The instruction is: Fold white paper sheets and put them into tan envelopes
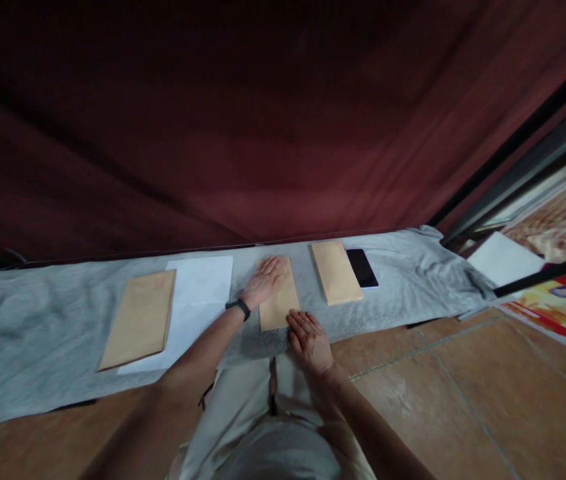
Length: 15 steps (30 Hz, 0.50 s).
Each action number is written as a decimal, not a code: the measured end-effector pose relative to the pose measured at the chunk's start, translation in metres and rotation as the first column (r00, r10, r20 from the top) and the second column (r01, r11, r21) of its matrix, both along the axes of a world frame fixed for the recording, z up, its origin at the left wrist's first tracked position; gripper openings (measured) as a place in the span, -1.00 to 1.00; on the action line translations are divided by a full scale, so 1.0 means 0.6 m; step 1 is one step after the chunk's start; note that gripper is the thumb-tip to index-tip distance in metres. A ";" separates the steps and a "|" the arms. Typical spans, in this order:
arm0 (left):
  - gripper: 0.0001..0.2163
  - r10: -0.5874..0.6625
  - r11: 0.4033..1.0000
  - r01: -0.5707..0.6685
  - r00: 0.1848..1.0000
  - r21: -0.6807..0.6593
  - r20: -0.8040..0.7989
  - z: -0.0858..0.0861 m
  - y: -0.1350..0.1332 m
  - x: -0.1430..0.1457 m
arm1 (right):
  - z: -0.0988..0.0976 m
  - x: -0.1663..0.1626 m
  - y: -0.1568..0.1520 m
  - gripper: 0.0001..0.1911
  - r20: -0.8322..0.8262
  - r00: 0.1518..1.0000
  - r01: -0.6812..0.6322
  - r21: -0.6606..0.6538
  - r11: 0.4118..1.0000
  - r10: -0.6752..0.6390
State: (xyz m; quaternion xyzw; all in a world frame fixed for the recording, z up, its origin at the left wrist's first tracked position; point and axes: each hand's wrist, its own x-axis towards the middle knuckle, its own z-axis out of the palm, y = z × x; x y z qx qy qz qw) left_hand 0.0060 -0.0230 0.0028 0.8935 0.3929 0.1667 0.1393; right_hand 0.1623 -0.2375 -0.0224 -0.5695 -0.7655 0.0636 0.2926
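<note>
My left hand (264, 281), with a black band at the wrist, lies flat and open on the far left part of a brown envelope (281, 303) in the middle of a grey cloth (37, 313). My right hand (309, 340) rests flat with fingers stretched out, its tips on the envelope's near right corner. A second brown envelope (335, 271) lies just to the right. A larger brown envelope (140, 318) lies to the left, partly over white paper (197, 287).
A black phone (361, 267) lies beside the right envelope. A dark red curtain (243, 133) hangs behind the cloth. Brown tiled floor (463, 393) is at the right, with a white sheet (503, 259) and a colourful printed poster (563, 307). My light trousers (263, 413) are below.
</note>
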 end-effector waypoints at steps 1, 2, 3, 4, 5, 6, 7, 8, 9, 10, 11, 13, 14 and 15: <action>-0.47 -0.013 1.000 0.013 1.000 0.001 -0.011 -0.005 0.015 0.006 | -0.001 0.000 0.000 -0.51 0.004 1.000 -0.002 -0.002 1.000 0.002; -0.47 -0.028 1.000 0.028 0.999 0.002 -0.026 -0.009 0.028 0.011 | -0.001 0.000 0.001 -0.50 0.007 1.000 -0.001 -0.004 1.000 0.001; -0.46 -0.046 0.999 0.046 0.998 0.003 -0.043 -0.014 0.039 0.015 | -0.001 0.001 0.001 -0.50 0.011 1.000 -0.001 -0.007 1.000 0.001; -0.46 -0.067 0.998 0.067 0.996 0.001 -0.061 -0.018 0.047 0.019 | -0.001 0.001 0.001 -0.49 0.013 1.000 0.002 -0.011 1.000 -0.002; -0.46 -0.087 0.996 0.087 0.993 -0.002 -0.080 -0.022 0.054 0.022 | -0.001 0.000 0.001 -0.49 0.015 1.000 0.006 -0.014 1.000 -0.006; -0.46 -0.104 0.995 0.104 0.990 -0.007 -0.097 -0.025 0.058 0.024 | -0.001 0.000 0.001 -0.49 0.015 1.000 0.009 -0.018 1.000 -0.009; -0.46 -0.118 0.993 0.117 0.987 -0.012 -0.113 -0.027 0.061 0.025 | 0.000 0.000 0.002 -0.48 0.015 1.000 0.011 -0.023 1.000 -0.010; -0.45 -0.129 0.992 0.128 0.984 -0.018 -0.126 -0.028 0.063 0.026 | 0.001 -0.001 0.002 -0.48 0.015 1.000 0.012 -0.029 1.000 -0.011; -0.46 -0.140 0.990 0.138 0.981 -0.024 -0.134 -0.028 0.063 0.026 | 0.002 -0.001 0.002 -0.48 0.014 1.000 0.013 -0.036 0.999 -0.013; -0.46 -0.149 0.989 0.147 0.979 -0.030 -0.138 -0.027 0.062 0.025 | 0.004 -0.001 0.002 -0.48 0.012 1.000 0.014 -0.042 0.999 -0.014; -0.47 -0.158 0.987 0.155 0.978 -0.034 -0.138 -0.026 0.061 0.025 | 0.005 -0.001 0.002 -0.47 0.011 1.000 0.014 -0.048 0.999 -0.014; -0.48 -0.175 0.984 0.171 0.974 -0.038 -0.141 -0.023 0.057 0.023 | 0.007 0.000 0.002 -0.47 0.007 1.000 0.012 -0.050 0.999 -0.011; -0.48 -0.182 0.983 0.178 0.973 -0.038 -0.144 -0.022 0.055 0.022 | 0.008 0.001 0.002 -0.48 0.004 1.000 0.008 -0.047 0.999 -0.008; -0.48 -0.187 0.982 0.184 0.971 -0.036 -0.147 -0.020 0.052 0.021 | 0.008 0.001 0.002 -0.48 0.001 1.000 0.005 -0.043 0.999 -0.005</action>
